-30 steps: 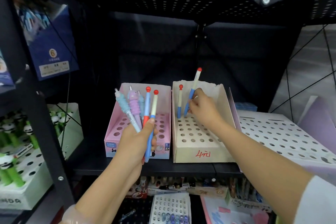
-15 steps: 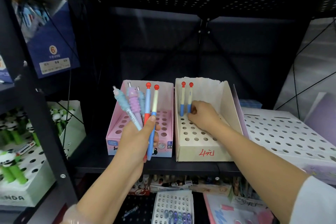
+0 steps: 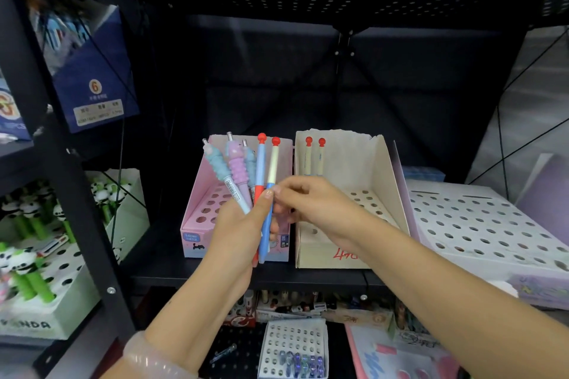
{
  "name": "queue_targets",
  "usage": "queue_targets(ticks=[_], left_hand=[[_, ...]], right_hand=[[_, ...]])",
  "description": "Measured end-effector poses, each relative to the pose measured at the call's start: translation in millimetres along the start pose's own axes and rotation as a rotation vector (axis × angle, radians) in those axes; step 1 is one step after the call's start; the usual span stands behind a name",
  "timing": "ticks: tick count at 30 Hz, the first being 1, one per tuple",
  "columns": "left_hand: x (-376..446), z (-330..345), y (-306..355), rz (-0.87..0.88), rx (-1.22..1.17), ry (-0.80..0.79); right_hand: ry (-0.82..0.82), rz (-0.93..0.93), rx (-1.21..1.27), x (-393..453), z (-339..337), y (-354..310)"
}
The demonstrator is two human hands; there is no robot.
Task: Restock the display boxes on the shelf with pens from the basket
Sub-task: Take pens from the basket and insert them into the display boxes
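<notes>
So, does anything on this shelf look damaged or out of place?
Yes. The cream display box has a ragged, torn top edge on its back wall, unlike the neat pink display box beside it. The two pens in it stand upright. Nothing is spilled.

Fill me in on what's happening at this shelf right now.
A person is restocking pens. The left hand grips a fan of five pens, while the right hand reaches over and pinches the cream-and-blue pen in it. Two matching red-tipped pens already stand at the back of the beige display box; the pink display box beside it shows empty holes.
</notes>
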State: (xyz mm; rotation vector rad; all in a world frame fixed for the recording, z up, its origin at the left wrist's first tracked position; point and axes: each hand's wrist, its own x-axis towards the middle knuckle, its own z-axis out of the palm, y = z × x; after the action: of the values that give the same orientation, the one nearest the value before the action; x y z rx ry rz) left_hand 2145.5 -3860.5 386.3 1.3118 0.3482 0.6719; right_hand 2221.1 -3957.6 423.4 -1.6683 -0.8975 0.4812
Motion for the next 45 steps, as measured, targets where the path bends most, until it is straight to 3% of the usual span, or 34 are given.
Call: queue_targets(ticks=[6, 10, 14, 25, 30, 34, 40, 42, 45], left_hand=[[-4.5, 2.7, -1.5, 0.032, 0.083, -0.063], [-3.8, 2.7, -2.8, 0.001, 0.085, -0.057], [-1.8, -2.8, -6.0, -0.025, 0.113, -0.046], [-2.6, -6.5, -6.7, -0.008, 0.102, -0.064], [-2.0, -8.1, -7.0, -0.005, 0.111, -0.057], [-3.9, -8.1, -6.6, 0.008, 0.126, -0.063], [-6.4, -10.8, -4.6, -0.006, 0.113, -0.059], [-6.3, -12.6, -3.6, -0.011, 0.111, -0.053], [-5.4, -14.5, -2.8, 0.003, 0.142, -0.043]], right_hand=[[0.118, -0.005, 0.103, -5.6, 1.5, 5.9], [0.431, -0.021, 0.22, 7.2, -28.8, 1.9], [0.616, -0.092, 0.026, 21.2, -62.2, 5.5], [0.424, -0.099, -0.691, 41.0, -46.0, 36.7], [0.401, -0.049, -0.735, 45.1, -46.1, 30.8], [0.403, -0.116, -0.802, 46.7, -42.1, 27.2], [0.35, 0.007, -0.86, 43.5, -35.0, 42.4], [0.383, 0.025, -0.835, 41.3, -34.2, 41.8], [0.566, -0.042, -0.685, 32.1, -30.7, 30.3]])
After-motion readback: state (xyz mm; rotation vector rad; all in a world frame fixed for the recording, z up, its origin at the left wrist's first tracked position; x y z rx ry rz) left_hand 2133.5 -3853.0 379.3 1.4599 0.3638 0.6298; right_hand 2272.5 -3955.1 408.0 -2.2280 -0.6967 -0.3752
